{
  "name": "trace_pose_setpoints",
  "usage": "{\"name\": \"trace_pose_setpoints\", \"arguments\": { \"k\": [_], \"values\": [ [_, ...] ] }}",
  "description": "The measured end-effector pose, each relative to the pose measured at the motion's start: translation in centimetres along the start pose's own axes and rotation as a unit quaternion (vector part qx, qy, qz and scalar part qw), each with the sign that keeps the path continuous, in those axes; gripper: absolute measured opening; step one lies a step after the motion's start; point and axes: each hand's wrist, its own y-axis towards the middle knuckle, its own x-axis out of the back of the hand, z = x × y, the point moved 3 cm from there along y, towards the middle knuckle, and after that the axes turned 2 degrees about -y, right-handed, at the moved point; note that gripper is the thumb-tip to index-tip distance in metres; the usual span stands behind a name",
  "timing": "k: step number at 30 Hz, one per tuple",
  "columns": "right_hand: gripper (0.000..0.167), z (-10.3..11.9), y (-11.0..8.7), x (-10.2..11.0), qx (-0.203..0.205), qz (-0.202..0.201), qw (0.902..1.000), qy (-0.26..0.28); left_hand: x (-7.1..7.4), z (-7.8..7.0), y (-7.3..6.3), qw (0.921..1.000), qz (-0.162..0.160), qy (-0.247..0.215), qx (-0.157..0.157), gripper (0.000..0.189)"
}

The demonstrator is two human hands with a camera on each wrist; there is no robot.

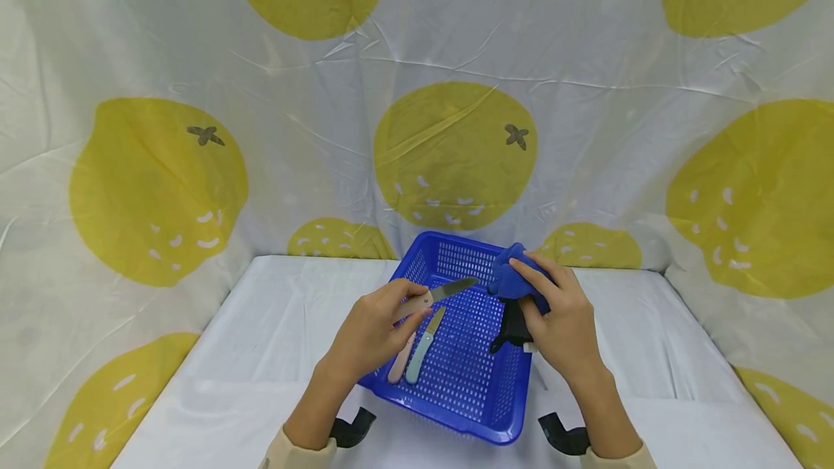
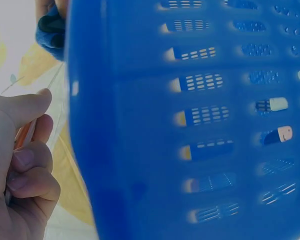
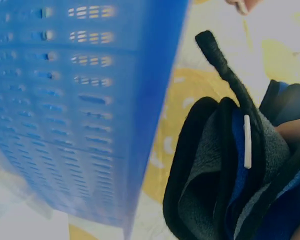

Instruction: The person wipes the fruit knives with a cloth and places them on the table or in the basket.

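My left hand (image 1: 370, 326) pinches the pale handle of a small knife (image 1: 455, 288), its blade pointing right over the basket. In the left wrist view the fingers (image 2: 37, 165) curl round the handle and mostly hide it. My right hand (image 1: 565, 317) grips a bunched blue cloth (image 1: 515, 281) just right of the blade tip. The right wrist view shows the cloth's grey inner side (image 3: 205, 155), black edging and a small white tag. Beneath both hands stands a blue perforated basket (image 1: 449, 422). Inside it lie a knife with a light blue handle (image 1: 420, 357) and a pink-handled knife (image 1: 401, 363).
A white-covered table (image 1: 260, 353) carries the basket, which sits at an angle. Behind it hangs a pale curtain (image 1: 313, 114) printed with big yellow lemons. Black wrist mounts (image 1: 352, 428) jut inward near both sleeves.
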Motion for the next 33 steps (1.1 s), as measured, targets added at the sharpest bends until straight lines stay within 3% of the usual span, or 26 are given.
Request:
{"name": "trace_pose_setpoints", "arguments": {
  "k": [4, 10, 17, 25, 33],
  "values": [
    [0.055, 0.7, 0.0, 0.3, 0.022, -0.001, 0.9995, 0.024, -0.1, 0.1, 0.0, 1.0000, -0.006, 0.000, -0.001, 0.027],
    [0.059, 2.7, -0.1, -0.2, 0.088, -0.012, 0.9942, 0.061, -0.3, 0.0, 0.1, 1.0000, -0.005, -0.006, -0.004, 0.027],
    [0.056, 5.0, -0.4, -1.1, 0.124, 0.017, 0.9896, 0.070, -0.9, -0.2, 0.1, 0.9998, 0.006, -0.016, -0.014, 0.026],
    [0.058, 6.4, -1.1, -2.3, 0.130, 0.074, 0.9859, 0.075, -1.2, -0.7, -0.1, 0.9993, 0.003, -0.001, -0.037, 0.032],
    [0.056, 6.1, -1.1, -2.5, 0.103, 0.087, 0.9892, 0.058, -1.1, -0.8, -0.1, 0.9990, 0.012, -0.015, -0.040, 0.030]
  ]
}}
